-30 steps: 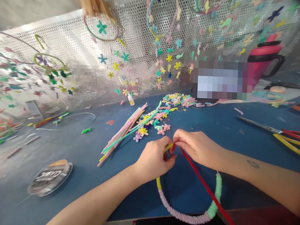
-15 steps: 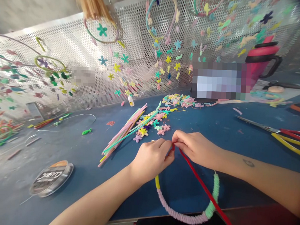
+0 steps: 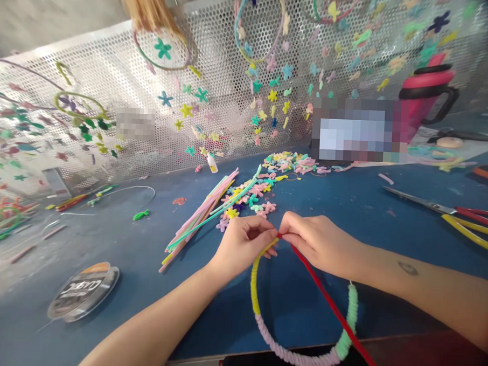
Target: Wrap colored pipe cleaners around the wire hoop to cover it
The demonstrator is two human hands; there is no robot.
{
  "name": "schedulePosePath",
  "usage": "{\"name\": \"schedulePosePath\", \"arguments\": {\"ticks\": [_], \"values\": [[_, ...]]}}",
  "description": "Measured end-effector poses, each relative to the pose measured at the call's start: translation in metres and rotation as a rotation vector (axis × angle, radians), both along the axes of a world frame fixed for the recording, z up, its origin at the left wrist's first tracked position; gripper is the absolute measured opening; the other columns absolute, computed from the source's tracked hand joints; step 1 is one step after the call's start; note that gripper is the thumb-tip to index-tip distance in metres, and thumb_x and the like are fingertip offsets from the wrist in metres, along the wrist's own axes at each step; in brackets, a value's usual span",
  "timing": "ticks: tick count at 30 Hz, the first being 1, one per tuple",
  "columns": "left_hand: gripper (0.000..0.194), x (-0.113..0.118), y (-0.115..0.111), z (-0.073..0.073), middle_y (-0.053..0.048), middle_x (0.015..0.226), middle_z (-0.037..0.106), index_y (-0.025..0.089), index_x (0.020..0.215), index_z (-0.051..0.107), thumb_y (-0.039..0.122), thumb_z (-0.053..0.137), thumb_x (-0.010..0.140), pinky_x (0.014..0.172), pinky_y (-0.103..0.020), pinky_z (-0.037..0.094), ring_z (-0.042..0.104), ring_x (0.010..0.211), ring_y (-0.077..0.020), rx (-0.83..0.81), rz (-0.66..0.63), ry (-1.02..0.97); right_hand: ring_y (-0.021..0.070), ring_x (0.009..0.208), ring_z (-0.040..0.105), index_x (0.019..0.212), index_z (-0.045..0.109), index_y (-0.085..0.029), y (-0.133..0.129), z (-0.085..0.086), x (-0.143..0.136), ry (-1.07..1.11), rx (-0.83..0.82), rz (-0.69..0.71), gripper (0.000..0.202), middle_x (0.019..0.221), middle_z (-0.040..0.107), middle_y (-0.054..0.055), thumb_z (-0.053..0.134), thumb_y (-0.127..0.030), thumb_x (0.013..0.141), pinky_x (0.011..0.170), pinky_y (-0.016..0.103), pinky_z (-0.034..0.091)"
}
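The hoop (image 3: 301,360) is nearest, wrapped lilac at the bottom, mint on the right side and yellow on the left, over the near edge of the blue table (image 3: 138,291). A red stem (image 3: 328,301) slants across the mint part and leaves at the bottom. The left hand (image 3: 241,245) pinches the hoop's yellow upper end between thumb and fingers; just beside it, the right hand (image 3: 322,243) pinches the red stem close to that end. Well to the left lies a spool (image 3: 83,292). Beyond the hands rest a bundle of stems (image 3: 204,218), scissors (image 3: 441,206) on the right, and small flowers (image 3: 256,190). Farther off stand a white bottle (image 3: 212,164) and a pink cup (image 3: 423,99), before a mesh panel (image 3: 221,58).
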State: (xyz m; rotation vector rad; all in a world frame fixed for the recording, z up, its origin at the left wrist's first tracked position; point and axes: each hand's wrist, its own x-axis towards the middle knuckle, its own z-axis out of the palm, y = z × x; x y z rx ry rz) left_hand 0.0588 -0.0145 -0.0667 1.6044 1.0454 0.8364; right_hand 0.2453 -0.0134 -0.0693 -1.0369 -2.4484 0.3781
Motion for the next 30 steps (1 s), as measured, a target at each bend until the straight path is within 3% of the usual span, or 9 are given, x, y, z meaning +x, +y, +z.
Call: {"name": "schedulePosePath", "arguments": {"ticks": [3,6,10,15,18,25,30], "values": [[0.011,0.000,0.007,-0.002,-0.002,0.060,0.061,0.012,0.071,0.057,0.021,0.062,0.070,0.049,-0.019,0.046,0.058,0.050,-0.0102,-0.348,-0.022,-0.256,0.0138,0.065,0.059,0.091,0.047,-0.019,-0.001,0.000,0.000,0.030,0.011,0.023,0.007,0.076,0.064,0.001,0.041,-0.019,0.088,0.057,0.022,0.036],[0.007,-0.001,0.012,-0.005,-0.003,0.059,0.062,0.011,0.069,0.056,0.016,0.061,0.067,0.045,-0.015,0.043,0.057,0.047,-0.0082,-0.537,-0.040,-0.360,0.0130,0.066,0.059,0.092,0.047,-0.020,-0.002,0.002,0.000,0.076,0.023,0.032,0.008,0.077,0.064,0.001,0.040,-0.018,0.089,0.057,0.022,0.037],[0.006,-0.002,0.012,-0.007,-0.002,0.057,0.057,0.011,0.070,0.055,0.015,0.059,0.068,0.039,-0.013,0.039,0.052,0.042,-0.0055,-0.671,-0.070,-0.412,0.0122,0.070,0.060,0.098,0.046,-0.021,-0.003,0.004,0.000,0.094,0.038,0.056,0.015,0.083,0.064,0.000,0.039,-0.013,0.087,0.060,0.021,0.038],[0.010,-0.003,0.011,-0.008,0.001,0.060,0.052,0.012,0.076,0.053,0.019,0.059,0.071,0.032,-0.011,0.032,0.046,0.039,-0.0030,-0.698,-0.155,-0.432,0.0128,0.071,0.060,0.098,0.047,-0.022,-0.002,0.006,-0.001,0.075,0.056,0.053,0.015,0.083,0.064,0.000,0.039,-0.015,0.088,0.061,0.021,0.039],[0.017,-0.003,0.011,-0.008,0.002,0.064,0.052,0.013,0.077,0.051,0.024,0.062,0.071,0.033,-0.011,0.033,0.047,0.040,-0.0029,-0.623,-0.131,-0.368,0.0132,0.070,0.061,0.097,0.047,-0.022,-0.001,0.004,-0.001,0.055,0.051,0.037,0.015,0.081,0.065,0.000,0.039,-0.014,0.087,0.060,0.021,0.039],[0.021,0.002,-0.002,0.002,0.001,0.058,0.052,0.014,0.081,0.057,0.035,0.055,0.079,0.042,-0.021,0.049,0.056,0.046,-0.0106,0.018,0.041,0.052,0.0138,0.072,0.062,0.097,0.047,-0.021,0.002,0.003,0.002,0.030,0.052,0.009,0.015,0.083,0.065,0.001,0.039,-0.013,0.087,0.063,0.022,0.040],[0.019,0.003,-0.007,0.003,-0.004,0.073,0.058,0.015,0.087,0.064,0.028,0.052,0.079,0.046,-0.018,0.048,0.056,0.051,-0.0087,0.277,0.062,0.282,0.0146,0.071,0.062,0.097,0.049,-0.022,0.003,0.007,0.005,0.017,0.083,-0.027,0.015,0.083,0.066,0.001,0.039,-0.015,0.088,0.062,0.023,0.039]]}}
